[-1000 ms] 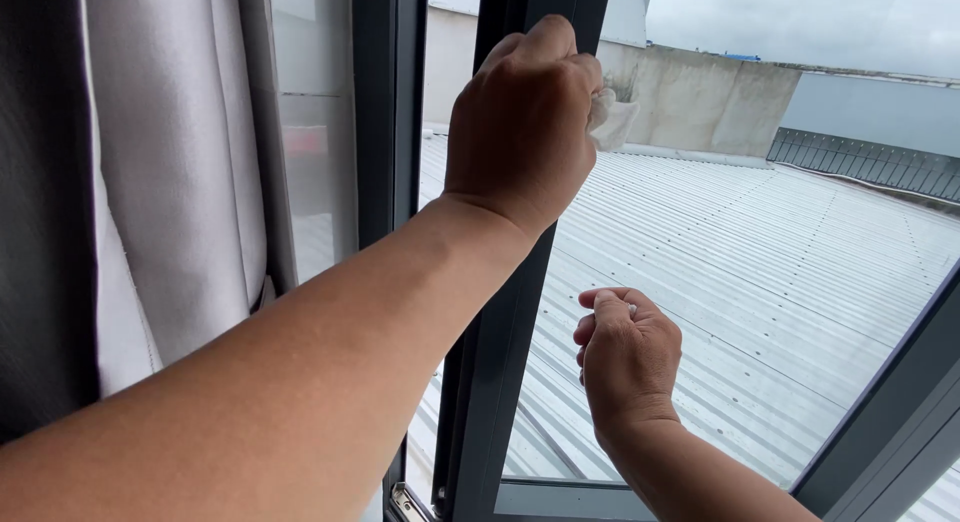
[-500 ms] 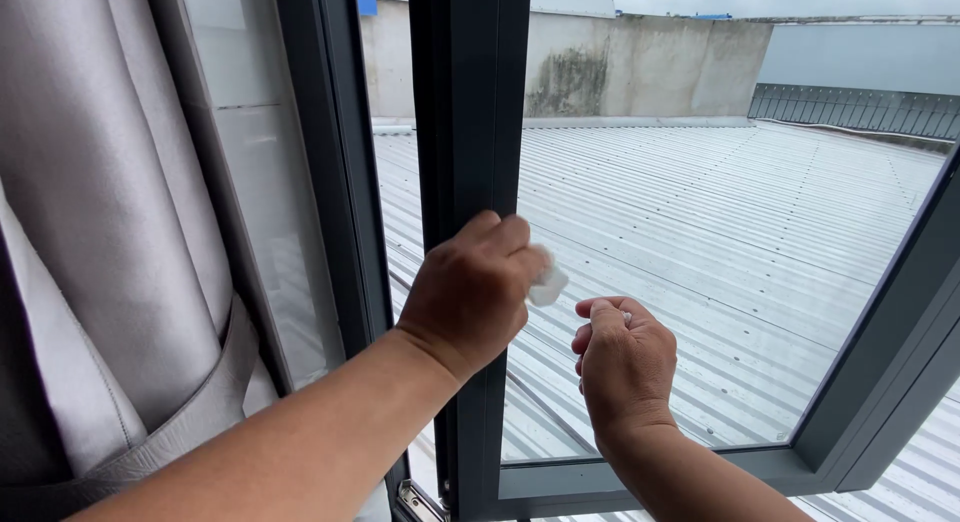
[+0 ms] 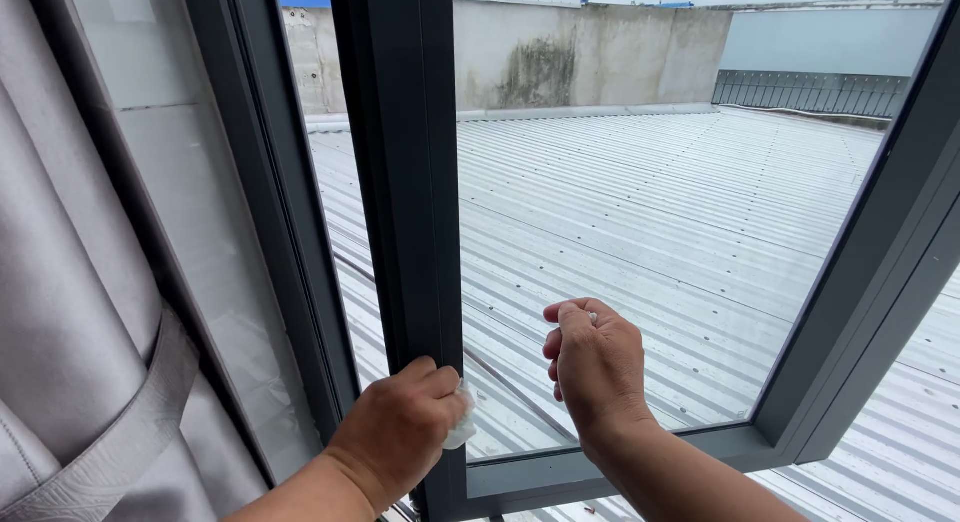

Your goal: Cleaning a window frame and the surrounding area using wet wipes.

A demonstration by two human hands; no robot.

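My left hand (image 3: 400, 432) grips a small white cloth (image 3: 461, 429) and presses it against the lower part of the dark grey window frame upright (image 3: 405, 182), close to the bottom corner of the open sash. My right hand (image 3: 594, 367) is curled into a loose fist in front of the glass pane (image 3: 640, 212), fingers closed on something small that I cannot make out. The two hands are a short gap apart.
A grey curtain (image 3: 70, 312) with a tie-back band hangs at the left beside a fixed pane. The sash's bottom rail (image 3: 600, 467) and right rail (image 3: 870, 262) frame the glass. Outside lie a corrugated metal roof (image 3: 700, 182) and a stained concrete wall (image 3: 590, 57).
My left hand has slid the cloth down the frame upright from near the top to the bottom. The view has tilted down and left. My right hand kept its fist.
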